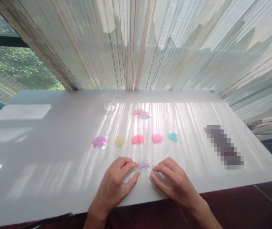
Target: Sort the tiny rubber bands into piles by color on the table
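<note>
A small pile of mixed, mostly clear and bluish pieces [144,163] lies on the white table [61,197] between my hands. My left hand [120,178] touches its left side, with thumb and fingertips apart. On the right side, my right hand [171,176] has its fingertips close to the pile, thumb and index finger apart. Beyond them is a row of sorted piles: purple [99,141], yellow [120,141], red-pink [137,139], light pink [157,138] and teal [172,136]. A larger mixed pink pile [141,113] sits behind the row.
A clear round container [109,108] stands at the back left, and a faint clear round item [168,98] at the back. A blurred-out dark object [225,148] lies on the right. String curtains [136,47] hang behind the table.
</note>
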Demonstrator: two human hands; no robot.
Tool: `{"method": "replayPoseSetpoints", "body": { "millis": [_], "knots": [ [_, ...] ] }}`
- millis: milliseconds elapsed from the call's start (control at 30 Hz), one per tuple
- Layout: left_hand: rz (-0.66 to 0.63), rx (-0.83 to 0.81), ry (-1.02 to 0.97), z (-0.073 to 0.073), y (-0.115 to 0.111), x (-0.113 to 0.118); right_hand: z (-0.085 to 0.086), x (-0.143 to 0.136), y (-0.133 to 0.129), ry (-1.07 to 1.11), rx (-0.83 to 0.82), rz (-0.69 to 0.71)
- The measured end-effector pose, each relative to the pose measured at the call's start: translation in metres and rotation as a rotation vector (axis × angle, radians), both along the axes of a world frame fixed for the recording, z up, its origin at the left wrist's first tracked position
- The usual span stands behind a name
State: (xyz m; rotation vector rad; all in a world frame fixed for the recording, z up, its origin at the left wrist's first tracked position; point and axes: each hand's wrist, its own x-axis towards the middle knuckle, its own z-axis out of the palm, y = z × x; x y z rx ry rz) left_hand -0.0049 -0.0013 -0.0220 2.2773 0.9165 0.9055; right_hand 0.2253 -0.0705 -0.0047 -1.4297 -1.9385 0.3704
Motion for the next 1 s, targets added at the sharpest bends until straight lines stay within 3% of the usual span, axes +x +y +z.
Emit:
{"method": "replayPoseSetpoints", "body": {
  "millis": [133, 367, 733, 1000],
  "knots": [
    [0.048, 0.02, 0.021, -0.002, 0.0, 0.002, -0.006, -0.006, -0.004, -0.009, -0.04, 0.004],
    [0.05, 0.044, 0.058, -0.002, 0.001, 0.005, -0.017, -0.011, -0.002, -0.031, 0.035, -0.03],
    [0.031, 0.08, 0.112, -0.002, 0.003, 0.008, -0.012, -0.01, 0.013, -0.006, 0.207, -0.107],
    [0.024, -0.007, 0.042, -0.002, 0.002, 0.005, -0.012, 0.003, 0.037, -0.05, 0.008, -0.014]
  ]
}}
